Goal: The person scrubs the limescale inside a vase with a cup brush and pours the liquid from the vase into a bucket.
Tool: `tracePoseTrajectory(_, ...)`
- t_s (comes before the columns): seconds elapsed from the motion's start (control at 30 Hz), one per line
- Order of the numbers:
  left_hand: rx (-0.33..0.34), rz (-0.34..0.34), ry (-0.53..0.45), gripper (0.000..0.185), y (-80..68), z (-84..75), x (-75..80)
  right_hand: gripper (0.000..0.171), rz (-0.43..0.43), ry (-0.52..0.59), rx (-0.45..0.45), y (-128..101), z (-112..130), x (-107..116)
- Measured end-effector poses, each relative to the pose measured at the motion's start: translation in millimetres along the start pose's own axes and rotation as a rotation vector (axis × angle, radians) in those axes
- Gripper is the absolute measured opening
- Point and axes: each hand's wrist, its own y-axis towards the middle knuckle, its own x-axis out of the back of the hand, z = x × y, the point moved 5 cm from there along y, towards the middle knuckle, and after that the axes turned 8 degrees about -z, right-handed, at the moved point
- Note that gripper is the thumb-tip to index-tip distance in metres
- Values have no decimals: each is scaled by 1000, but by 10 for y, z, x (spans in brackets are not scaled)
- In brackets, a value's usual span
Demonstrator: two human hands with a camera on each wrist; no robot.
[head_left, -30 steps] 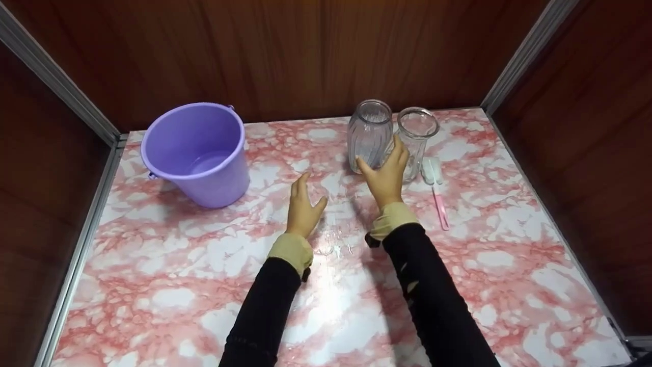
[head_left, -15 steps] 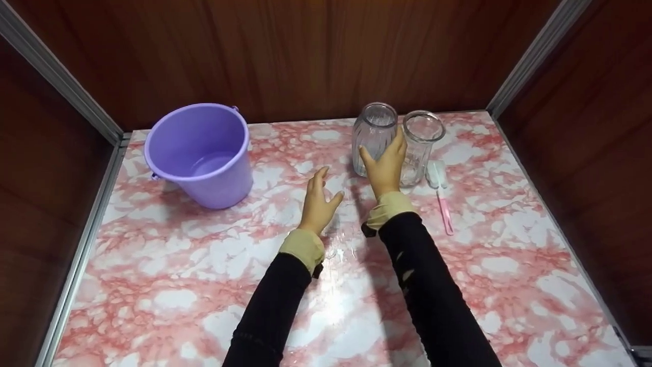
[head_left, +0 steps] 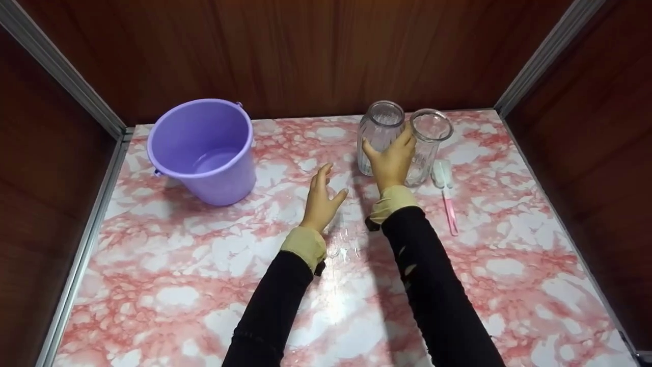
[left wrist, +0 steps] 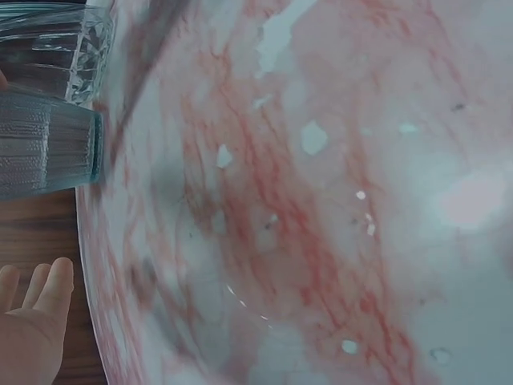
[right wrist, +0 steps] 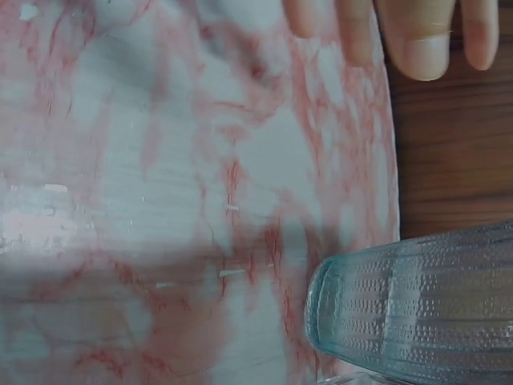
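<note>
In the head view my right hand [head_left: 393, 160] is at the ribbed glass vase [head_left: 374, 153], thumb spread across its front left and fingers at its right side; whether they touch it, I cannot tell. A second clear glass vase [head_left: 424, 155] stands upright just right of it. My left hand [head_left: 322, 201], fingers spread and holding nothing, hovers over the table left of the vases. The left wrist view shows part of this hand [left wrist: 36, 321]. Fingers, seemingly the left hand's [right wrist: 417, 36], enter the top of the right wrist view, with the ribbed vase [right wrist: 417, 309] below.
A purple bucket [head_left: 219, 186] stands at the back left. Right of the vases lies a pink-handled brush [head_left: 450, 214] with a pale head. Water spots dot the marbled tabletop [head_left: 168, 295]. Dark wood panels [head_left: 295, 56] enclose the back and sides.
My right hand has moved closer round the ribbed vase, its fingers now between the two vases. The left hand has shifted right and slightly forward. The view has turned slightly; vases, brush and bucket stay put.
</note>
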Motion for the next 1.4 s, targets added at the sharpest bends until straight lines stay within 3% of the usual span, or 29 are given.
tracePoseTrajectory(0.27, -51, -42, 46, 83, 119, -89, 50, 93, -40, -24, 34, -31, 21, -19)
tracePoseTrajectory(0.63, -20, -39, 73, 89, 220, -134, 106, 90, -30, -18, 4, -47, 20, -63)
tracePoseTrajectory(0.9, -20, -16, 100, 87, 202, -130, 43, 96, -50, 37, -51, -118, -2, -119)
tracePoseTrajectory(1.2, 0, 0, 102, 87, 193, -148, -9, 114, -19, 150, -126, -143, -18, -203)
tracePoseTrajectory(1.4, 13, 6, 91, 87, 179, -134, -26, 112, -12, 116, -98, -84, -26, -172)
